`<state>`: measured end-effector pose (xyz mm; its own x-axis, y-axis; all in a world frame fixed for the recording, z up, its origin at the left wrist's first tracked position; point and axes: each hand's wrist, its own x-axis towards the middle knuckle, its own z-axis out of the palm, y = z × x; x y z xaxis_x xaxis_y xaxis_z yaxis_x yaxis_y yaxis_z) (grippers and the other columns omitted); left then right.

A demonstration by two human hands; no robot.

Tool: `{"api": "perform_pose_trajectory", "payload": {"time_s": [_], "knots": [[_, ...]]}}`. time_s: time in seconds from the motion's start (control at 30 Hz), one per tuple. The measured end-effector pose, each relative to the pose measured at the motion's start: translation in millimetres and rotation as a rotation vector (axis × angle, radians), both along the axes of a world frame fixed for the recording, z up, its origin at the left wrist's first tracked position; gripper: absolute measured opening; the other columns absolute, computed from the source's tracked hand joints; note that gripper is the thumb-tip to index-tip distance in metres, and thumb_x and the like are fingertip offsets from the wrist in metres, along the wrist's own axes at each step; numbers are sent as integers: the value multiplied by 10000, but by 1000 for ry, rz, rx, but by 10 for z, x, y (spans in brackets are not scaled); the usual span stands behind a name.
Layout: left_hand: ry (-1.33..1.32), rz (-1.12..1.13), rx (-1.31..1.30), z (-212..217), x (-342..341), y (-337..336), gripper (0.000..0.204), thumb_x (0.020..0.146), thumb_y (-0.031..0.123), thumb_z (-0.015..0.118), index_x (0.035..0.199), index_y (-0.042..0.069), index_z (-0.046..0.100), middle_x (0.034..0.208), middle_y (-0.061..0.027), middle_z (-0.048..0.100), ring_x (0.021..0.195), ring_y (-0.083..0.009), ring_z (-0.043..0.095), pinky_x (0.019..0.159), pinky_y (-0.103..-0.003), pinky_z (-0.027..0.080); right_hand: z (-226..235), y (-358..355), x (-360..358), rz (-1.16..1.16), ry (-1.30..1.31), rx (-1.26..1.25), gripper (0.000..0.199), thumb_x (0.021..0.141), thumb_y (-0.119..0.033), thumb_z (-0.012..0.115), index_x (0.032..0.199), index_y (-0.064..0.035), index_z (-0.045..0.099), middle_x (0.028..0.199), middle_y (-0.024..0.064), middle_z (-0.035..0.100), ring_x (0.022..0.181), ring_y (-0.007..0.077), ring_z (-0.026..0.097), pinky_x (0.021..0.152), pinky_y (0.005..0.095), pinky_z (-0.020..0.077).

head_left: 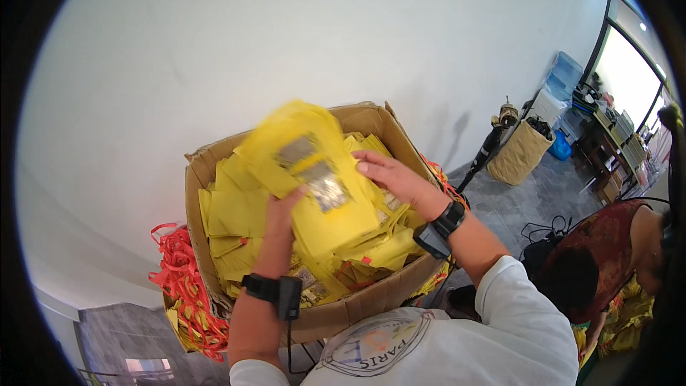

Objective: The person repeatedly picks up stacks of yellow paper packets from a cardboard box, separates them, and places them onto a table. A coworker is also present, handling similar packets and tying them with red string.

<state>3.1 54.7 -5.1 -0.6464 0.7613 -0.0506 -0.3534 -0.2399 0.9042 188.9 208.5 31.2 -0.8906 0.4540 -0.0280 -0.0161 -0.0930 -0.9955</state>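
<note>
**Lifting yellow bag out of box**

Left hand (281,209) up under a yellow bag (309,164), fingers closed on its lower edge, thumb side hidden behind the fabric. Bag raised above the pile, motion-blurred, printed panel facing up. Right hand (389,175) flat on the bag's right side, fingers together and extended, pressing or steadying; no pinch visible. Black bands with small units on both wrists.

Bag held over an open cardboard box (207,171), flaps up, packed with more folded yellow bags (236,221), loose and overlapping, some with orange trim. Box close in front of the torso, against a white wall (286,28). Tangle of orange straps (182,279) spilling down the box's left outer side, more showing at its right edge.

Step, by judgement: pulling one bag off the stack, mid-lift. Next move likely calls for clearing the bag from the box rim with a two-hand hold, right hand shifting from flat press to a real grip so the limp fabric does not fold or drag neighbours out.

Farther right: another person (614,250) in a dark red top, low beside more yellow bags. Beyond, a woven sack (520,151), blue container, cluttered shelf by a bright window.
</note>
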Motion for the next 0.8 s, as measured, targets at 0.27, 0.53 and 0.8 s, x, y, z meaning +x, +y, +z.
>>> {"api": "perform_pose_trajectory", "payload": {"time_s": [0.27,0.53,0.8], "knots": [[-273,113,338,89,-523,-207,368,875,142,567,1202,-4,483,1111,-121,577,960,-249,603,786,-371,535,-573,-37,366,454,-329,1073,744,717,-353,732,1323,-54,421,1274,177,465,1197,297,435,1007,370,339],[-253,70,337,30,-453,-200,438,872,160,551,1267,13,433,1193,-140,544,1039,-281,577,860,-402,514,-914,95,392,511,-312,1115,590,739,-290,685,1273,-121,500,1231,131,493,1134,325,463,961,386,369],[-258,79,203,33,-546,-150,381,842,101,580,1186,-21,471,1089,-129,569,955,-256,595,783,-390,522,-426,206,512,59,-247,1134,181,771,-113,576,930,-43,628,857,122,611,852,349,567,766,430,451]]}}
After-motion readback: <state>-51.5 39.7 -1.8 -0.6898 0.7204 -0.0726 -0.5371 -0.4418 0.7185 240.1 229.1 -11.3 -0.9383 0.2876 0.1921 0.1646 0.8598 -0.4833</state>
